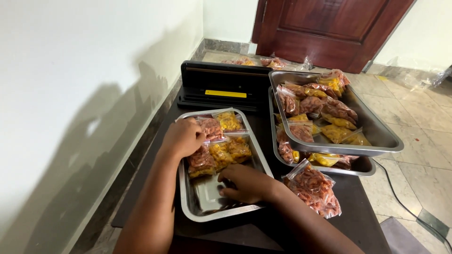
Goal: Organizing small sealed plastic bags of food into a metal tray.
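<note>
Two hands work in the steel tray (pixel 188 207) at lower centre: right hand (pixel 246 183) curled, fingers pressed on its bare floor; left hand (pixel 182 137) cupped over sealed snack packets (pixel 221 150). Farther right, stacked trays (pixel 381 136); behind, a black sealer (pixel 221 84).

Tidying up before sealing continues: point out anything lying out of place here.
One clear bag of reddish snacks lies loose on the dark table, outside every steel tray. The upper steel tray sits skewed across the lower tray. More bags lie on the floor.
</note>
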